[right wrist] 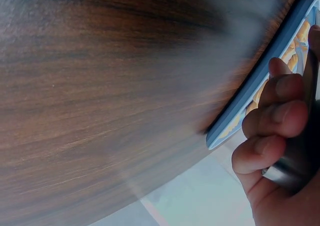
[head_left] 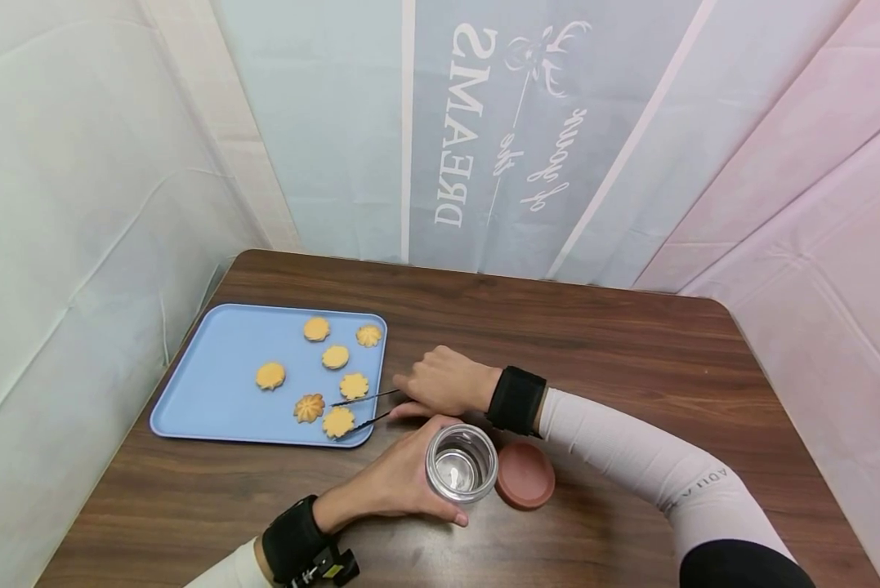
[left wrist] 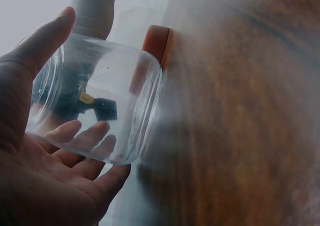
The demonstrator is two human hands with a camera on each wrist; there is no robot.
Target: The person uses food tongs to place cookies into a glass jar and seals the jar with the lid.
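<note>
My left hand (head_left: 404, 475) grips a clear jar (head_left: 462, 463) with its mouth upward and nothing inside it. In the left wrist view, the thumb and fingers curve round the jar wall (left wrist: 115, 81); whether its base touches the table I cannot tell. My right hand (head_left: 443, 381) holds dark tongs (head_left: 372, 421), fingers curled round the handle in the right wrist view. The spread tong tips reach over the right front of a blue tray (head_left: 212, 367). One tip is at a flower-shaped cookie (head_left: 338, 422); the other lies near a browner cookie (head_left: 309, 407).
Several more cookies, among them one (head_left: 270, 376) farther left, lie on the tray. A round reddish lid (head_left: 525, 476) lies right of the jar on the wooden table (head_left: 631, 359). Fabric curtains (head_left: 337, 122) hang along the back and sides.
</note>
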